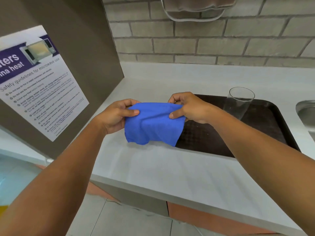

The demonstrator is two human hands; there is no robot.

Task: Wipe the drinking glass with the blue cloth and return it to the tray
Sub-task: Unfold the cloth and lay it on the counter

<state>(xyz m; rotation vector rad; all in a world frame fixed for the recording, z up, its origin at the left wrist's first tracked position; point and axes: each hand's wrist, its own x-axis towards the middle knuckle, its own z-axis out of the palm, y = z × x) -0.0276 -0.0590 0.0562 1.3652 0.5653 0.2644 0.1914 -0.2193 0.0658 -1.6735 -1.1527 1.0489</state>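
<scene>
A blue cloth (153,125) hangs in the air over the counter, stretched between both hands. My left hand (115,116) pinches its upper left corner, and my right hand (189,108) pinches its upper right corner. The cloth's lower edge droops over the left end of a dark brown tray (265,126). A clear drinking glass (238,102) stands upright on the tray's far part, to the right of my right hand and apart from it.
The tray lies on a pale grey counter (162,167) against a brick wall. A steel sink rim (306,111) shows at the right edge. A grey panel with a microwave safety poster (39,82) rises on the left. The counter's front edge drops to a tiled floor.
</scene>
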